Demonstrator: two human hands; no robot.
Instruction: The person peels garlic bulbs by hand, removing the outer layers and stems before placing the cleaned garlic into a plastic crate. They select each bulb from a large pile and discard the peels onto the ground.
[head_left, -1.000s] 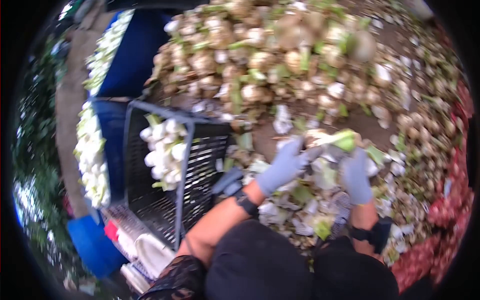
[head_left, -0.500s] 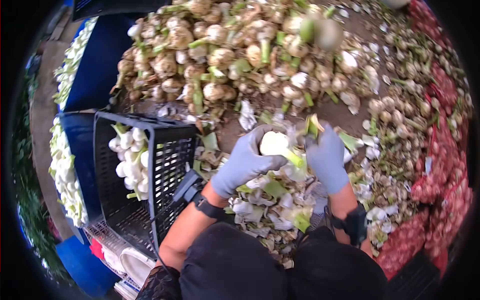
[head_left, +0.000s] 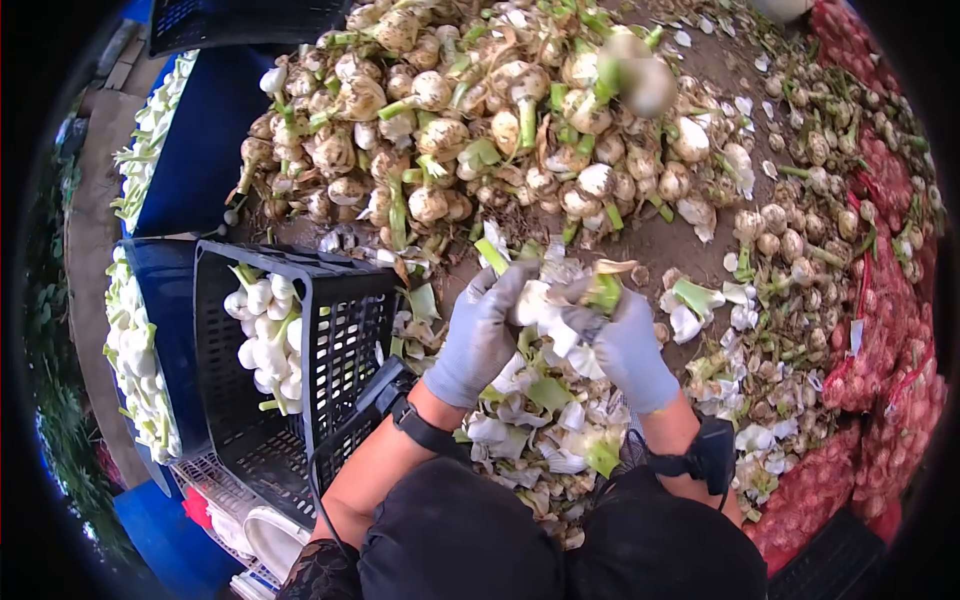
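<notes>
In my gloved left hand (head_left: 482, 330) is a white garlic bulb (head_left: 537, 306), its cut green stem (head_left: 491, 256) pointing up and to the left. My gloved right hand (head_left: 622, 345) is closed beside the bulb, with a green and brown strip of garlic peel (head_left: 606, 288) sticking up from its fingers. The fingertips of my right hand are at the bulb's right side, where a pale flap of skin (head_left: 586, 361) hangs down. Beneath both hands lies a heap of stripped garlic skins (head_left: 550, 420).
A black crate (head_left: 345, 345) at the left holds clean garlic bulbs (head_left: 268, 335). Blue bins (head_left: 190, 150) with trimmed garlic stand beyond it. Ahead is a large pile of unpeeled garlic (head_left: 430, 130). Red mesh sacks (head_left: 890, 370) line the right side.
My left hand has turned the bulb, so its stem now points up-left instead of down-right. My right hand has moved left and slightly down, against the bulb.
</notes>
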